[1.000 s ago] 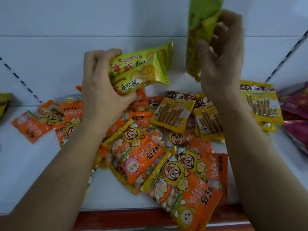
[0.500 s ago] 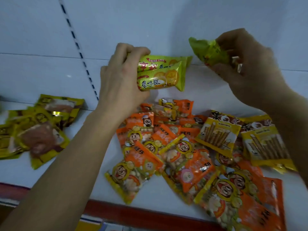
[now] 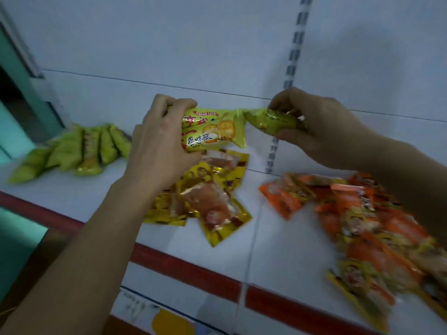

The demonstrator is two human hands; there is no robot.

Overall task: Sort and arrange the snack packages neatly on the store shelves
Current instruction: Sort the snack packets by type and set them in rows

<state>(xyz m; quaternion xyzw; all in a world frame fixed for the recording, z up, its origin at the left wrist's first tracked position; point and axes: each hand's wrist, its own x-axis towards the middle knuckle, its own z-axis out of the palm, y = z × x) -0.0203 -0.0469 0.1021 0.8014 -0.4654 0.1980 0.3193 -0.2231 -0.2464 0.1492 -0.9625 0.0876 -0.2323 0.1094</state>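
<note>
head | left hand (image 3: 159, 143) grips green pack (image 3: 214, 128) printed "蛋味酥" above shelf (image 3: 285, 228) rear | right hand (image 3: 321, 131) pinches second green pack (image 3: 273, 120), touching the first | green row (image 3: 72, 151) rear-left | yellow packs (image 3: 212, 199) centre | orange pile (image 3: 358, 221) right, blurred

Single view, head-worn wide-angle camera. Looks forward and down from above the shelf (image 3: 278, 257), facing the white back panel (image 3: 193, 44). Close range: both forearms enter from the bottom edge, left hand (image 3: 159, 146) and right hand (image 3: 321, 131) sit mid-frame. Right side blurred. No second view, so no overlap to record.
</note>
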